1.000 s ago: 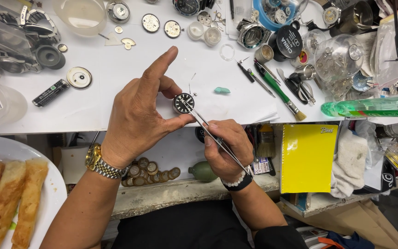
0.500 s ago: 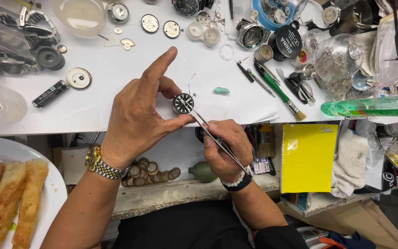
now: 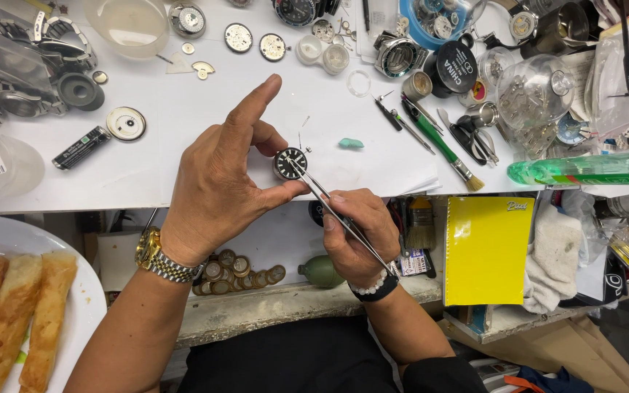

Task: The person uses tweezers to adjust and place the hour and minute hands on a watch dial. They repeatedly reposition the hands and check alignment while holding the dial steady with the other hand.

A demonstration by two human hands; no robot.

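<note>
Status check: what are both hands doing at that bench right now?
Left hand pinches the black watch dial over the white bench. Right hand holds tweezers, tips on the dial. Green putty blob beside, clear of it.

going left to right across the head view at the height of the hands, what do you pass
black rectangular bar → round silver watch part → left hand → black watch dial → tweezers in the right hand → small teal lump → green-handled brush → green plastic bottle
</note>
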